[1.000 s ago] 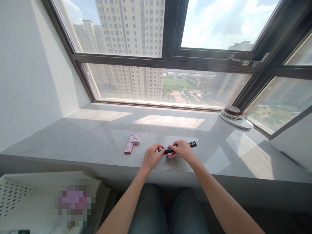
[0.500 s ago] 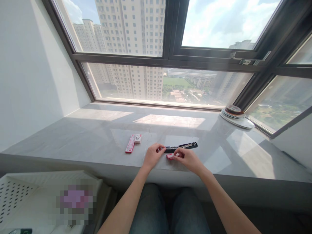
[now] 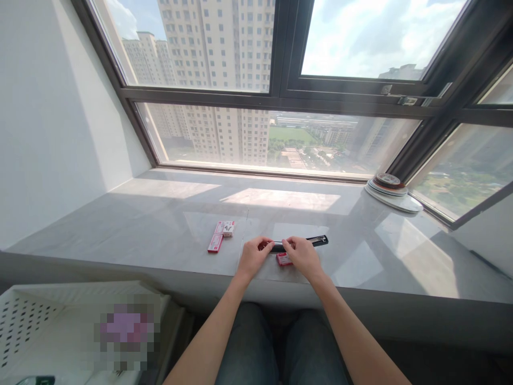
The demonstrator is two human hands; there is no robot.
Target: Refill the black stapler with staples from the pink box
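Observation:
An opened black stapler (image 3: 321, 240) lies on the grey stone sill, its silver inner rail showing at the right end. My left hand (image 3: 255, 258) is closed around the stapler's left end, thumb and fingertips pinched on it. Over the stapler's middle, the fingers of my right hand (image 3: 303, 255) are pinched together. What they pinch is too small to make out. A small red and white box (image 3: 282, 260) sits on the sill just in front of the stapler, partly covered by my right hand.
Left of my hands lie red and white flat boxes (image 3: 215, 243) and a small white box (image 3: 228, 229). A stack of round plates or lids (image 3: 389, 187) stands by the window corner. A white perforated basket (image 3: 80, 291) is below the sill's front edge at left.
My right hand has moved from the small red box up to the stapler and leftward, nearer my left hand. The left hand keeps its hold. The view has shifted slightly.

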